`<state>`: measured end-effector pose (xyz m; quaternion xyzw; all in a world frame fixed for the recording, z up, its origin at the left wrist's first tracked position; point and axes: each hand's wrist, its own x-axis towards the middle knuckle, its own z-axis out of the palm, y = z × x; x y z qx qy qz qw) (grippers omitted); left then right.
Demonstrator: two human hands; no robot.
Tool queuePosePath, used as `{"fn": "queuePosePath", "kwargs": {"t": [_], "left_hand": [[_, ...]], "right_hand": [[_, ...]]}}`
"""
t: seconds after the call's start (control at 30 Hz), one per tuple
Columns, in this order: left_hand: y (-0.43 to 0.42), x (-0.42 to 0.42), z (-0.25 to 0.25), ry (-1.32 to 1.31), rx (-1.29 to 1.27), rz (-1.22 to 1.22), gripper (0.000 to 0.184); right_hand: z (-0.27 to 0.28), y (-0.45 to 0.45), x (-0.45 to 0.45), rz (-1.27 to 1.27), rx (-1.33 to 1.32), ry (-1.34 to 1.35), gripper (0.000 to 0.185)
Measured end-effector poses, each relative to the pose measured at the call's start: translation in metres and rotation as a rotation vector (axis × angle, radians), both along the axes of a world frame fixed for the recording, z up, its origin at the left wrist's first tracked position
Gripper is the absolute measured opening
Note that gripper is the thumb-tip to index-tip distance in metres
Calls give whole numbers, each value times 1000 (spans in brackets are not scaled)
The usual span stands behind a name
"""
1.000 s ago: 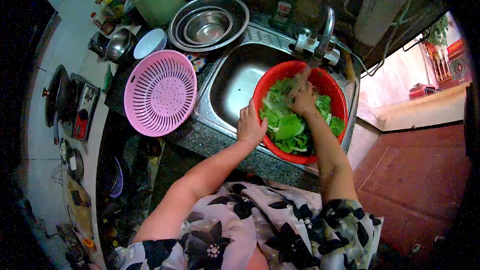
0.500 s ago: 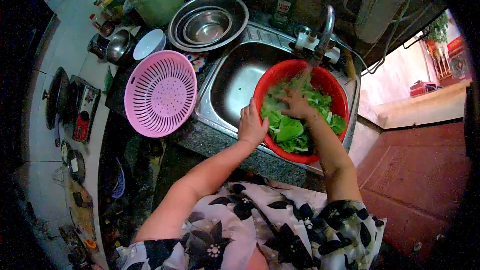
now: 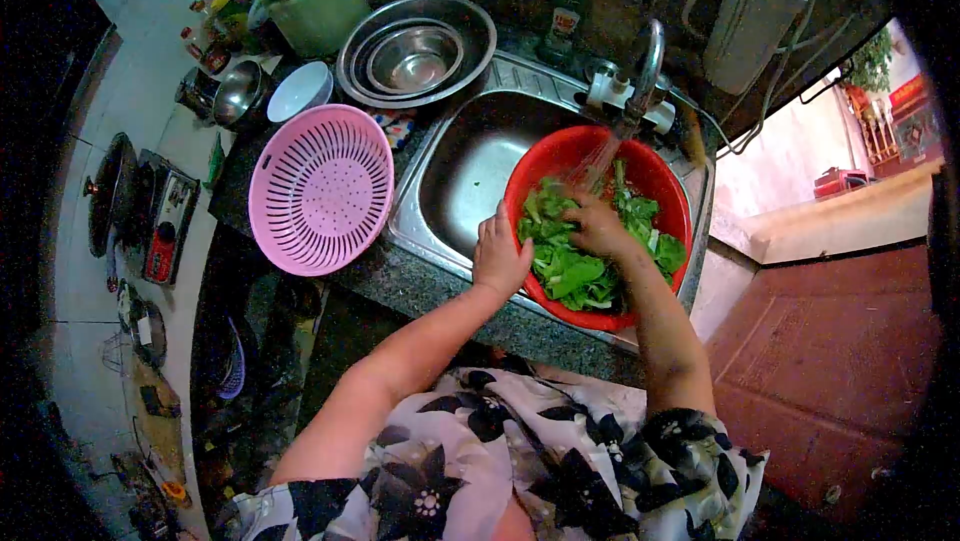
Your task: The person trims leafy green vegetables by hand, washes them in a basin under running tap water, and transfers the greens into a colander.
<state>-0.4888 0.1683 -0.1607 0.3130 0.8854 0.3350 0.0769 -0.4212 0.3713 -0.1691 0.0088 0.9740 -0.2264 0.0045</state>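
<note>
A red basin [image 3: 664, 163] with leafy greens [image 3: 572, 273] in it sits over the right part of the steel sink [image 3: 470, 181]. Water sprays into it from the faucet [image 3: 652, 71]. My left hand [image 3: 499, 253] is wrapped on the basin's left rim, thumb on the inner side. Inside the basin, my right hand [image 3: 598, 227] is among the greens, its fingers curled on some leaves; the fingertips are partly hidden.
Left of the sink stands a pink colander [image 3: 322, 191]. Behind it are a white bowl [image 3: 300, 91], nested steel bowls [image 3: 415, 59] and a green container [image 3: 318, 6]. A bottle [image 3: 564, 21] stands behind the sink. A stove [image 3: 172, 226] is at far left.
My right hand has gone from spread fingers to curled ones on the leaves. The greens have shifted, with more red basin showing near the water. My left hand stays on the rim.
</note>
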Motion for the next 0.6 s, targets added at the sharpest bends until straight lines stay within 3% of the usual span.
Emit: {"fn": "queuePosePath", "kwargs": {"t": [0.03,0.13,0.2,0.23,0.33,0.43,0.47,0.5,0.6], "left_hand": [[0,2,1,27,-17,9,77],[0,1,6,-46,-33,4,76],[0,2,3,-5,-47,12,75],[-1,3,2,-2,-42,14,75],[0,1,-2,41,5,15,79],[0,0,1,1,-32,15,78],[1,0,1,-17,-50,18,77],[2,0,1,-35,-68,20,76],[3,0,3,-40,-75,20,76]], "right_hand": [[10,8,10,-13,-135,78,40],[42,36,31,-199,-213,218,39],[34,75,41,-279,-357,328,38],[68,69,40,-384,-423,217,38],[65,86,29,-378,-337,286,50],[22,84,-1,-440,-223,168,64],[16,63,-8,-632,-99,-1,75],[-33,57,-20,-652,123,130,78],[-14,-1,-34,-455,55,-249,79]]}}
